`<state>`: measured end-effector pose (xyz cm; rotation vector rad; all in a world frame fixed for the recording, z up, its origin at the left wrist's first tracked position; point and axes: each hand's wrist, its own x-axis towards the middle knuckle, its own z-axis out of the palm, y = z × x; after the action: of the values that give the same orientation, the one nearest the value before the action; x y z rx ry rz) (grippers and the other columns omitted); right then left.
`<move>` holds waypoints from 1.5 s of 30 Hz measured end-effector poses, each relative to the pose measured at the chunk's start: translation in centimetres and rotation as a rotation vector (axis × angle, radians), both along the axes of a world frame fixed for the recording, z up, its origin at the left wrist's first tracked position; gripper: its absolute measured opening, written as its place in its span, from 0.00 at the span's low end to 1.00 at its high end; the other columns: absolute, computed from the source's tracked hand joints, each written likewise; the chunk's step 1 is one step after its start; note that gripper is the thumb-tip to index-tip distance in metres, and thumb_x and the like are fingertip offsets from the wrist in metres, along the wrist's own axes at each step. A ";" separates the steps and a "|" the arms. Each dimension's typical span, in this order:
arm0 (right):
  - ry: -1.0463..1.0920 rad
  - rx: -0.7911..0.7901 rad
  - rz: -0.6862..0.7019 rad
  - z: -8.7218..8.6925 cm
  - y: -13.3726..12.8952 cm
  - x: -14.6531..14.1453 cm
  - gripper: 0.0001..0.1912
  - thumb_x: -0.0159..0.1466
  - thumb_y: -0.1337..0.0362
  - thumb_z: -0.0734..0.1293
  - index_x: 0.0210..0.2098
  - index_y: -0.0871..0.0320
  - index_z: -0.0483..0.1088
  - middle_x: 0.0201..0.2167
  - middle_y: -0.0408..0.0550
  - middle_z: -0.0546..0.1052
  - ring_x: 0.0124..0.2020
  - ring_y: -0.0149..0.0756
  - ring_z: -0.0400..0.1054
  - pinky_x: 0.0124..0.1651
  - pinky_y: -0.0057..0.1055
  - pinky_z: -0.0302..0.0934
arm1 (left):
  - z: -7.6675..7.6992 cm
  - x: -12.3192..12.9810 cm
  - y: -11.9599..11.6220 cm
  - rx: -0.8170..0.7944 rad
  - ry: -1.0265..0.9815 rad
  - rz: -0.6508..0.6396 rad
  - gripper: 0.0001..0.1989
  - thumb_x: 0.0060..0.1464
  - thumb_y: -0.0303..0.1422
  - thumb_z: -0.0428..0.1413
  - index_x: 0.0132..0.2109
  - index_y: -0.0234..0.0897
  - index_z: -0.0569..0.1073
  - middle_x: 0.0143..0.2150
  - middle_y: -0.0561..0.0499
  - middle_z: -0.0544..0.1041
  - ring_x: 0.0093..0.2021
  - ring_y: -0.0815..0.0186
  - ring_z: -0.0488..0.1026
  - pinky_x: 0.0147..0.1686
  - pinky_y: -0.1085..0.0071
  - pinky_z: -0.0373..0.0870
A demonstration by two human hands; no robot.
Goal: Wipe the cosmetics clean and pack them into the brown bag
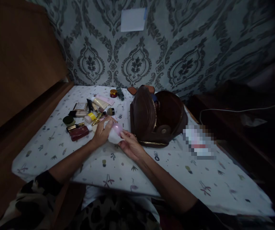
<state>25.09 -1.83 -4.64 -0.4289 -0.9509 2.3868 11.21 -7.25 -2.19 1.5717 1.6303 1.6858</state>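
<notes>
Between my two hands is a small pink item (117, 128) with a white wipe or tissue (114, 137) around its lower side. My left hand (103, 131) is closed on the white tissue and the pink item from the left. The fingers of my right hand (130, 144) pinch the pink item's right side. Close to my left hand lie a dark red case (79, 133), a yellow-banded jar (89, 117) and gold tubes (75, 126). To the right of my hands stands a brown leather bag (143, 116), unzipped, its inside mostly dark.
More cosmetics lie at the back left, among them a cream tube (100, 102), a gold-lidded jar (113, 93) and a glittery palette (80, 106). A blurred-out packet (199, 142) is on the right of the patterned cloth (175, 172). Brown wooden furniture (19, 48) borders the left.
</notes>
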 end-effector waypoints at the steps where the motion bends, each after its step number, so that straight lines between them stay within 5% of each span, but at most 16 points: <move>1: -0.001 -0.012 -0.002 -0.1 0.0 0.0 0.21 0.49 0.58 0.79 0.39 0.57 0.75 0.35 0.44 0.79 0.32 0.31 0.72 0.35 0.27 0.67 | -0.1 -0.1 0.1 -0.015 -0.065 0.004 0.25 0.64 0.52 0.43 0.32 0.39 0.71 0.27 0.52 0.71 0.29 0.64 0.68 0.32 0.67 0.66; 8: -0.002 -0.141 -0.037 -0.5 0.1 -0.1 0.18 0.50 0.63 0.79 0.38 0.53 0.72 0.34 0.41 0.79 0.33 0.31 0.73 0.38 0.30 0.70 | -1.0 -0.7 0.8 -0.039 -0.290 0.058 0.25 0.61 0.54 0.47 0.31 0.38 0.72 0.26 0.53 0.72 0.28 0.65 0.69 0.30 0.69 0.67; 12: -0.003 -0.168 -0.059 -0.6 0.5 0.1 0.13 0.52 0.64 0.77 0.36 0.54 0.73 0.34 0.41 0.79 0.36 0.32 0.72 0.37 0.28 0.68 | -0.9 -0.5 0.7 0.002 -0.065 -0.059 0.26 0.60 0.55 0.48 0.42 0.37 0.74 0.38 0.48 0.77 0.39 0.60 0.73 0.41 0.65 0.70; 16: -0.037 -0.190 -0.072 -0.4 0.4 0.3 0.14 0.50 0.62 0.78 0.34 0.55 0.75 0.30 0.39 0.77 0.28 0.27 0.68 0.32 0.24 0.64 | -0.7 -0.3 0.4 0.037 0.211 -0.105 0.27 0.53 0.51 0.58 0.51 0.35 0.72 0.49 0.43 0.76 0.51 0.54 0.72 0.52 0.62 0.66; 20: -0.068 -0.056 -0.081 0.0 -0.2 0.2 0.17 0.48 0.58 0.79 0.34 0.56 0.75 0.29 0.40 0.77 0.31 0.30 0.70 0.33 0.24 0.65 | -0.4 -0.1 0.1 0.031 0.285 -0.068 0.19 0.60 0.48 0.52 0.44 0.36 0.73 0.41 0.46 0.76 0.44 0.58 0.73 0.47 0.63 0.67; 23: -0.060 0.033 -0.040 0.2 -0.7 0.0 0.19 0.46 0.57 0.80 0.35 0.57 0.75 0.32 0.44 0.79 0.37 0.36 0.73 0.35 0.28 0.67 | -0.1 0.1 -0.1 0.000 0.193 -0.038 0.23 0.64 0.48 0.43 0.37 0.37 0.74 0.34 0.48 0.76 0.36 0.61 0.72 0.40 0.65 0.67; 28: -0.011 -0.017 -0.040 0.2 -0.9 0.0 0.20 0.48 0.58 0.79 0.38 0.56 0.75 0.36 0.44 0.80 0.34 0.32 0.73 0.34 0.27 0.69 | 0.0 -0.1 0.0 -0.066 -0.025 0.027 0.25 0.65 0.51 0.42 0.33 0.38 0.72 0.28 0.52 0.72 0.30 0.64 0.68 0.34 0.67 0.65; 33: 0.046 -0.169 0.015 -0.1 -0.2 0.1 0.18 0.55 0.59 0.76 0.43 0.54 0.74 0.39 0.43 0.81 0.35 0.31 0.73 0.36 0.27 0.70 | -0.2 -0.3 0.3 -0.079 0.018 0.075 0.23 0.65 0.51 0.42 0.49 0.38 0.70 0.38 0.51 0.74 0.41 0.62 0.70 0.44 0.67 0.66; 38: 0.036 -0.279 -0.033 -0.9 0.7 0.2 0.13 0.55 0.63 0.76 0.38 0.57 0.75 0.34 0.42 0.80 0.33 0.29 0.72 0.36 0.24 0.68 | -1.4 -0.3 0.4 -0.019 0.116 -0.145 0.36 0.56 0.58 0.50 0.61 0.36 0.62 0.58 0.41 0.69 0.56 0.53 0.68 0.56 0.60 0.63; 41: 0.039 -0.273 -0.027 -0.8 0.7 0.3 0.10 0.57 0.64 0.75 0.37 0.58 0.75 0.34 0.43 0.81 0.35 0.30 0.73 0.40 0.26 0.69 | -1.8 -0.5 0.5 0.010 0.233 -0.119 0.40 0.47 0.58 0.59 0.59 0.36 0.65 0.56 0.39 0.71 0.56 0.50 0.69 0.56 0.58 0.63; 45: 0.026 -0.195 -0.004 -0.1 0.1 0.3 0.11 0.57 0.60 0.75 0.37 0.57 0.76 0.33 0.44 0.81 0.34 0.32 0.73 0.42 0.29 0.68 | -1.4 -0.8 0.4 0.058 0.282 -0.071 0.31 0.53 0.57 0.54 0.51 0.35 0.70 0.47 0.43 0.75 0.48 0.54 0.73 0.49 0.62 0.67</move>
<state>25.42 -1.78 -4.78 -0.4700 -0.7078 2.4854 10.41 -6.81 -3.59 1.9451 1.6429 1.5446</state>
